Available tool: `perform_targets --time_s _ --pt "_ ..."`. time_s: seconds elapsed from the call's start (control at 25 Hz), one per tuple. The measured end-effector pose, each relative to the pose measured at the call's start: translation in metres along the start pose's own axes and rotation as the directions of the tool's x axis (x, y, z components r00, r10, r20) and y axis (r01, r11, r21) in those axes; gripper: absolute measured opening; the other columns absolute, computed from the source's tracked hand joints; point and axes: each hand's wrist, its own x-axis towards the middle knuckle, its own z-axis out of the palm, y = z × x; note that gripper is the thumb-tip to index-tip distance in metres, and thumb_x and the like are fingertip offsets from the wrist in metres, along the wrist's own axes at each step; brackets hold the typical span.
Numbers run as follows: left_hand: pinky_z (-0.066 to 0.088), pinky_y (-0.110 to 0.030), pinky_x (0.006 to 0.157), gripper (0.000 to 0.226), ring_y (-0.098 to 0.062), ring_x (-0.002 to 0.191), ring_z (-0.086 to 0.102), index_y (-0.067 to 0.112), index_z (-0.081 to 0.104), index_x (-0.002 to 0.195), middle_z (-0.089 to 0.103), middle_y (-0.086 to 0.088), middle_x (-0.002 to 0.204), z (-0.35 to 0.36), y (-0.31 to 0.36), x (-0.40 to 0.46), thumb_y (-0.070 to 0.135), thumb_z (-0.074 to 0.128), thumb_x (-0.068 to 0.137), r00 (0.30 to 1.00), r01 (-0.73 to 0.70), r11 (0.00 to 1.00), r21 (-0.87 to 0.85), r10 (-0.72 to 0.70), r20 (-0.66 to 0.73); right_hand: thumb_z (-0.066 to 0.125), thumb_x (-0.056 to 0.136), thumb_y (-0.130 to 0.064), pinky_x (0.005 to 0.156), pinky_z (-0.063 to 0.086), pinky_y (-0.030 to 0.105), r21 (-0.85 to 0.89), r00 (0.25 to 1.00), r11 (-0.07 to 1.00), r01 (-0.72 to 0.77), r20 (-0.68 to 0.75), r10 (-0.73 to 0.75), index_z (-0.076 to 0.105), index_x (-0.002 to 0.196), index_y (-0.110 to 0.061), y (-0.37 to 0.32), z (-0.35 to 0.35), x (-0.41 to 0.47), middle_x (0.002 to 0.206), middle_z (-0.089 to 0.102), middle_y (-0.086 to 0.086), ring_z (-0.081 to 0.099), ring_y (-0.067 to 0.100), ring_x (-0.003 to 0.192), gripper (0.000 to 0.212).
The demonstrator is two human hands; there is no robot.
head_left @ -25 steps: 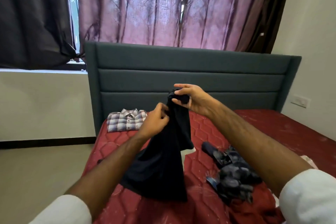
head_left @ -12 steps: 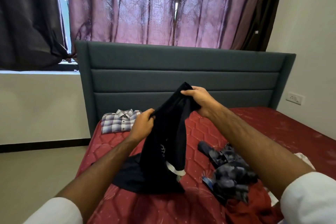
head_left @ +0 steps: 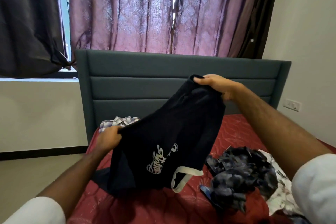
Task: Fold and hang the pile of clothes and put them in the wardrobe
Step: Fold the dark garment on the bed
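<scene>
Got the black tee [head_left: 169,138] stretched out between both hands over the bed [head_left: 236,132]. My right hand [head_left: 216,85] is up high near the headboard [head_left: 145,85], fingers curled tight round one edge of the fabric. My left hand [head_left: 109,138] is lower, off toward the left side of the bed, fist bunched on the opposite edge. So the tee hangs on a slant, white script print facing me sideways, and its white-trimmed opening dangles at the bottom, with the lowest folds touching the red mattress.

Just behind my left hand there's a folded plaid shirt [head_left: 118,122] lying by the headboard. On my right, the pile [head_left: 241,174] sits crumpled on the bed: dark patterned stuff with something white-printed under it. Purple curtains [head_left: 127,14] behind the headboard.
</scene>
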Motion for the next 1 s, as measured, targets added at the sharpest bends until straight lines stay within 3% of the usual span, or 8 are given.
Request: perform_targets --time_s 0.2,0.36,0.48,0.6,0.72,0.84,0.92,1.0 --pt "0.055 -0.038 0.073 0.035 -0.034 0.086 0.071 0.021 0.066 0.113 0.073 -0.013 0.1 -0.088 -0.002 0.042 0.005 0.051 0.085 0.977 0.141 0.99 0.006 -0.138 -0.164 0.056 0.103 -0.039 0.08 0.047 0.034 -0.454 0.886 0.875 -0.17 -0.459 -0.067 0.073 0.11 -0.007 0.006 -0.049 0.055 0.112 0.072 0.015 0.065 0.028 0.097 0.038" --pt "0.06 -0.045 0.066 0.034 -0.034 0.072 0.074 0.011 0.057 0.106 0.071 -0.02 0.096 -0.147 0.022 0.097 -0.008 0.036 0.088 0.938 0.126 0.825 -0.551 -0.28 -0.205 0.048 0.106 -0.024 0.09 0.05 0.038 -0.008 0.543 0.998 0.069 -0.839 -0.044 0.068 0.123 -0.005 -0.042 -0.077 0.091 0.119 0.069 0.016 0.063 0.033 0.111 0.033" --pt "0.048 -0.035 0.093 0.029 -0.031 0.106 0.065 0.008 0.065 0.11 0.068 -0.017 0.116 -0.182 0.045 0.126 -0.006 0.045 0.093 0.877 -0.127 0.812 -0.57 -0.177 -0.447 0.045 0.106 -0.021 0.079 0.048 0.032 0.178 0.477 0.882 0.436 -0.877 -0.059 0.068 0.117 -0.007 -0.068 -0.078 0.101 0.097 0.066 0.001 0.059 0.019 0.091 0.029" --pt "0.04 -0.028 0.095 0.04 -0.019 0.101 0.057 0.011 0.059 0.126 0.066 -0.009 0.11 -0.197 0.052 0.119 -0.007 0.046 0.093 0.822 -0.322 0.837 -0.443 0.015 -0.569 0.049 0.106 -0.019 0.073 0.053 0.026 0.254 0.492 0.762 0.595 -0.865 -0.096 0.069 0.105 -0.011 -0.065 -0.076 0.08 0.087 0.066 -0.004 0.061 0.011 0.08 0.021" --pt "0.041 -0.036 0.104 0.055 -0.026 0.108 0.058 0.002 0.046 0.144 0.065 -0.012 0.115 -0.177 0.023 0.087 -0.01 0.049 0.09 0.785 -0.336 0.915 -0.225 0.14 -0.603 0.062 0.099 -0.035 0.072 0.057 0.031 0.281 0.692 0.79 0.544 -0.682 -0.234 0.07 0.099 -0.014 -0.031 -0.063 0.03 0.089 0.074 0.002 0.07 0.016 0.081 0.023" --pt "0.046 -0.048 0.097 0.035 -0.04 0.112 0.06 0.001 0.057 0.13 0.065 -0.022 0.122 -0.126 -0.017 0.022 0.0 0.054 0.095 0.858 -0.204 0.971 -0.128 0.114 -0.5 0.077 0.079 -0.043 0.068 0.056 0.031 0.209 0.973 0.965 0.159 -0.197 -0.118 0.07 0.095 -0.009 0.019 -0.035 -0.026 0.08 0.075 0.006 0.072 0.018 0.07 0.038" --pt "0.052 -0.051 0.079 0.019 -0.044 0.096 0.065 0.003 0.062 0.112 0.068 -0.023 0.109 -0.078 -0.049 -0.035 0.01 0.055 0.096 0.916 -0.195 0.98 -0.037 0.169 -0.365 0.081 0.07 -0.036 0.059 0.055 0.03 0.034 0.99 0.994 -0.108 0.096 0.104 0.071 0.081 -0.007 0.067 -0.003 -0.049 0.071 0.07 0.011 0.067 0.023 0.059 0.033" --pt "0.056 -0.047 0.066 0.029 -0.042 0.081 0.069 0.008 0.065 0.102 0.071 -0.019 0.095 -0.031 -0.083 -0.097 0.031 0.05 0.091 0.953 -0.271 0.952 0.145 0.286 -0.097 0.092 0.062 -0.043 0.071 0.054 0.039 -0.221 0.846 0.928 -0.3 0.388 0.366 0.074 0.087 -0.004 0.13 0.046 -0.07 0.084 0.07 0.018 0.066 0.031 0.072 0.05"
